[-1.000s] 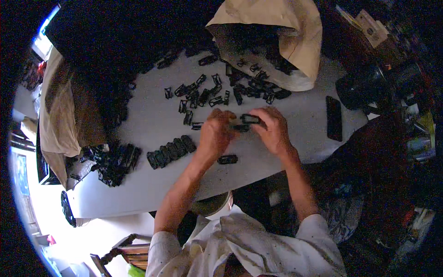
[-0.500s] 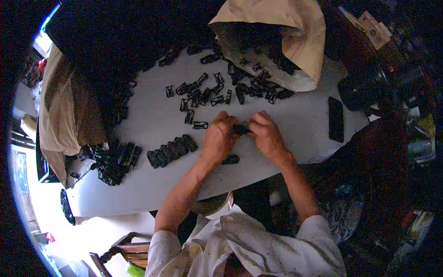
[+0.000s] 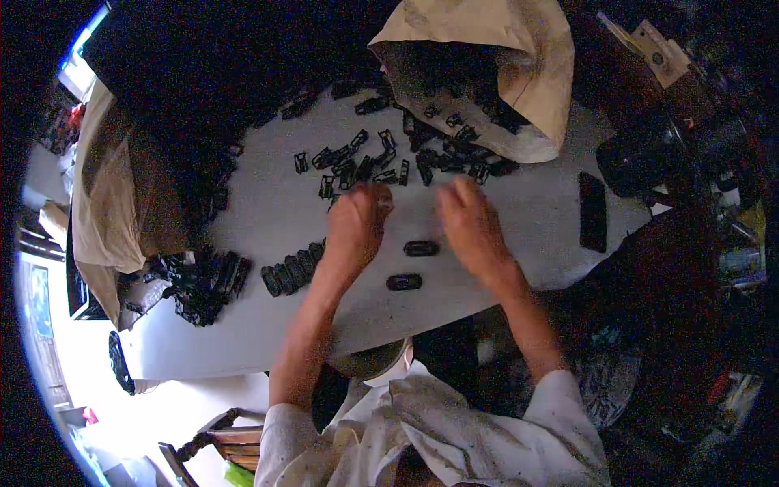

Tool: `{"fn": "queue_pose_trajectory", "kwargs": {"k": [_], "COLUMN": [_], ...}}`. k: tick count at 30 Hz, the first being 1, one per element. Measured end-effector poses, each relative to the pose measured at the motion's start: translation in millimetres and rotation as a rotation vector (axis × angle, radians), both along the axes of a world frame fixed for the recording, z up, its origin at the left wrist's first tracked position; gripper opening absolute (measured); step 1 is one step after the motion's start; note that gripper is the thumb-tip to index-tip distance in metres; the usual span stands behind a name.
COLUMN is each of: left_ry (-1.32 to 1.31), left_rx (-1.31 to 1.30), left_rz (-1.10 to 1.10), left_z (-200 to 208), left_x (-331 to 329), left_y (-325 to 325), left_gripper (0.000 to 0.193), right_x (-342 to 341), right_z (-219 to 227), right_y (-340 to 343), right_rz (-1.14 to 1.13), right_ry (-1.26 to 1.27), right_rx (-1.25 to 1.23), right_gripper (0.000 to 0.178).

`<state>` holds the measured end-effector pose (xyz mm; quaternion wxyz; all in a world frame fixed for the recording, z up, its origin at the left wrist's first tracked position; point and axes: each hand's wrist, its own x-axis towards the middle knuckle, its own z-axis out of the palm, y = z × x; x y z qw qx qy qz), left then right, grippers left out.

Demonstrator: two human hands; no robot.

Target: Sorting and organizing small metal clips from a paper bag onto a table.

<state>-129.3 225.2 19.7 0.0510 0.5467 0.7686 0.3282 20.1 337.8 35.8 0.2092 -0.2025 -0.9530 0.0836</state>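
Note:
My left hand (image 3: 357, 227) reaches over the near edge of a scatter of small black plastic frames (image 3: 347, 172). Its fingers are curled down and blurred, so anything in them is hidden. To its right, my right hand (image 3: 472, 227) hovers just short of more loose black frames (image 3: 454, 154), its fingertips smeared by motion. Between my forearms lie two separate oblong black parts, a farther one (image 3: 420, 247) and a nearer one (image 3: 404, 282). Left of my left wrist, several similar black parts (image 3: 286, 274) stand side by side in a row, partly covered by that arm.
A large brown paper bag (image 3: 531, 81) lies open at the far side, black pieces at its mouth. Another brown bag (image 3: 105, 203) stands left, beside a dark heap (image 3: 203, 292). A flat black phone-like slab (image 3: 592, 211) rests on the white table (image 3: 535, 235) at right.
My hands have parted and moved away from the black part they held together. That part now lies on the table beyond the other oblong one. Both hands reach slightly farther toward the loose frames.

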Motion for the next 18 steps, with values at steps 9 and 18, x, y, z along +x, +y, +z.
{"fn": "queue_pose_trajectory", "kwargs": {"k": [9,18], "left_ry": [0.281,0.22], "left_rx": [-0.057,0.188], "left_rz": [0.218,-0.033], "left_z": [-10,-36], "left_x": [9,5], "left_y": [62,47], "left_gripper": [0.01,0.017], "right_x": [-27,13], "right_z": [-36,-29], "right_y": [46,52], "right_rz": [-0.075,-0.122], "right_ry": [0.149,0.002], "right_rx": [-0.151,-0.241], "right_gripper": [0.023,0.03]}}
